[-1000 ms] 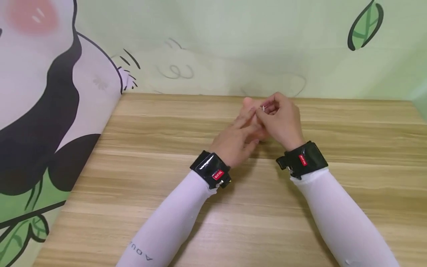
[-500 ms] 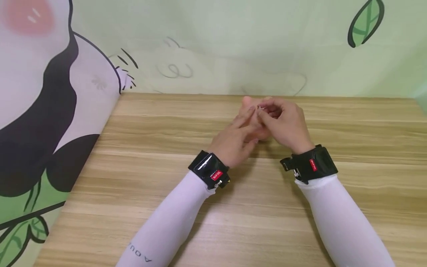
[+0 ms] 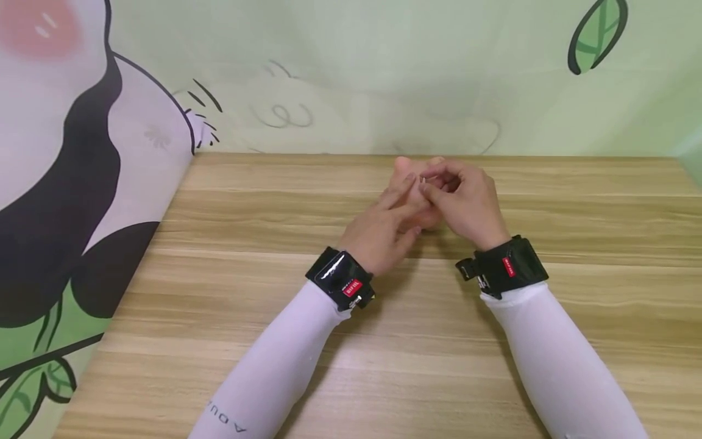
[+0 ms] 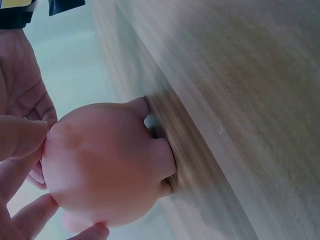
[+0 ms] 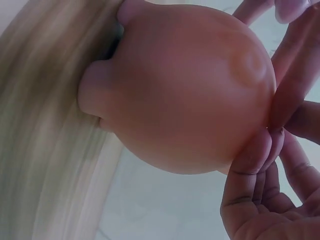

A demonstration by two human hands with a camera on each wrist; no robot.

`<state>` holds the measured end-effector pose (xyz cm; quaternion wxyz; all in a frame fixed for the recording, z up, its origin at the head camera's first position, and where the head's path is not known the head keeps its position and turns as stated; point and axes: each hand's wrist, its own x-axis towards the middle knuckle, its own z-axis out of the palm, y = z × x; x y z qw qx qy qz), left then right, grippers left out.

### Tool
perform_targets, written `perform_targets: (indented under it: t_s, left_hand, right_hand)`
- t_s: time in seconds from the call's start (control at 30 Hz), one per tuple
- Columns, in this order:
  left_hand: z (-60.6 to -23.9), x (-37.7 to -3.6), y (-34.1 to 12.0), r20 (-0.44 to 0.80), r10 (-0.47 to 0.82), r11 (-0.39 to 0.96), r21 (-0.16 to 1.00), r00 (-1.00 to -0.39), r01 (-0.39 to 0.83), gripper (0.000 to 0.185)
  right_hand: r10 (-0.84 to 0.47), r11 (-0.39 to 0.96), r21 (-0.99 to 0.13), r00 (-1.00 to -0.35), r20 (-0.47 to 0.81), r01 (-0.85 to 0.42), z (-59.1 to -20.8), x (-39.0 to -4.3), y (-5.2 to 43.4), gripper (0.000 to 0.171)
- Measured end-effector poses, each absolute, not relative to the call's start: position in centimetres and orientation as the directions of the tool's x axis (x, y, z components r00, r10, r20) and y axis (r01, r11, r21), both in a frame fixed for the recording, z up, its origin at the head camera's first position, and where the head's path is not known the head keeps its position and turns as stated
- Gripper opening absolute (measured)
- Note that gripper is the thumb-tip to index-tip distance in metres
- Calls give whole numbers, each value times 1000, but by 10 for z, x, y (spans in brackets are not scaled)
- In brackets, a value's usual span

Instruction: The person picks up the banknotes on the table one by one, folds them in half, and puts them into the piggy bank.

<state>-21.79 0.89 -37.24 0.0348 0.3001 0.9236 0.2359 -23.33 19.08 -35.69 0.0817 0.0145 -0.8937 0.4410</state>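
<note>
A round pink piggy bank stands on short legs on the wooden table, largely covered by the hands in the head view. Across its top and side lies my left hand, its fingers extended and touching the smooth body. At the top of the bank, my right hand pinches a small thin silvery piece between thumb and index finger, like a coin seen edge-on; most of it is hidden. In the right wrist view the right thumb and fingertips press against the top of the piggy bank, close to the left fingers.
The wood-grain table ends at a pale green printed backdrop right behind the piggy bank. At the left, a panda picture runs along the table's side. Black straps circle both wrists.
My right hand shifts slightly at the top of the piggy bank; its wrist went right and lower, then slightly back. The pinched piece turns a little. The left hand stays on the bank.
</note>
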Motion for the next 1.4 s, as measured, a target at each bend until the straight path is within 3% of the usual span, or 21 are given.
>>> perform_targets:
  t_s: [0.27,0.53,0.97,1.4]
  left_hand:
    - [-373,-218,9,88,567,707,458,-819,539,53]
    - [-373,-219,9,88,561,710,460,-823,533,54]
    - [-374,-218,9,87,557,720,445,-826,533,56]
    - [-373,-218,9,84,554,722,447,-828,529,57]
  right_hand:
    - [103,614,-783,-974,203,-99,-359,-235,189,17]
    - [175,570,-821,-971,165,-37,-360,-235,188,18]
    - [205,592,-802,-947,247,-81,-366,-234,185,16]
    - [164,597,-798,-961,224,-84,-364,-234,188,19]
